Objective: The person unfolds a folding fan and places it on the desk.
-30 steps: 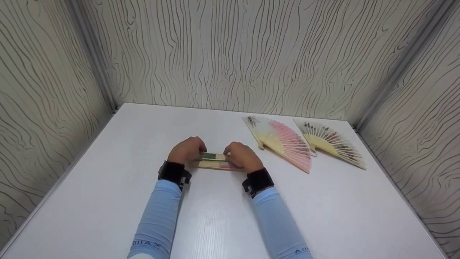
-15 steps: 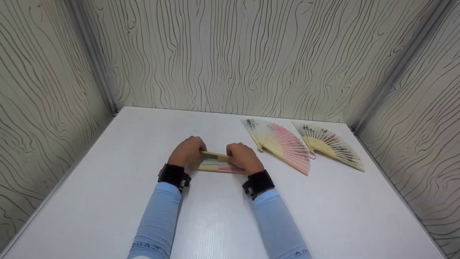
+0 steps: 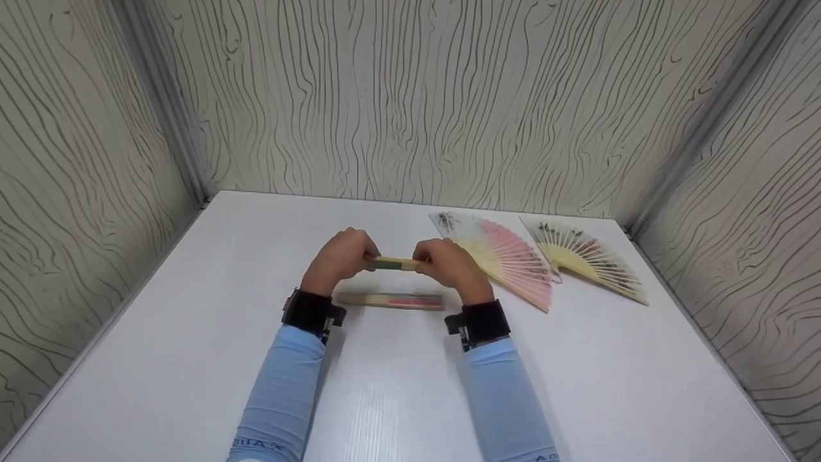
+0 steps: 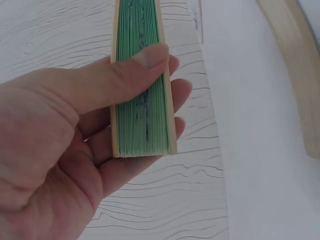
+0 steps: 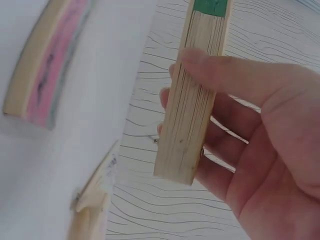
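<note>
While both hands are raised a little above the white table (image 3: 192, 359), they hold a closed green fan (image 3: 394, 263) level between them, one end in each. The left hand (image 3: 338, 259) grips the leaf end: in the left wrist view its thumb (image 4: 107, 82) lies across the green folded edges and the fingers curl behind the pale bamboo guard, so the grip is clamped on the fan. The right hand (image 3: 450, 265) takes the other end, the bare bamboo ribs; in the right wrist view the thumb (image 5: 235, 72) presses the sticks from one side and the fingers wrap round from the other, so that grip too is closed on the fan. The fan is folded shut, its slats stacked tight, and it hangs clear of the table, just above and behind a second closed fan (image 3: 391, 300). That one lies flat on the table between the two wrists, with pink and green along its folded edge and bamboo guards on either side; neither hand touches it. To the right, near the far edge of the table, a pink open fan (image 3: 507, 256) lies spread flat, close to the right hand, and beside it a second open fan (image 3: 590, 256) with dark painted marks lies spread as well. Light blue sleeves (image 3: 282, 391) and black wrist straps (image 3: 311, 311) cover the arms. Wood-grain panels (image 3: 410, 96) wall the table on three sides.
</note>
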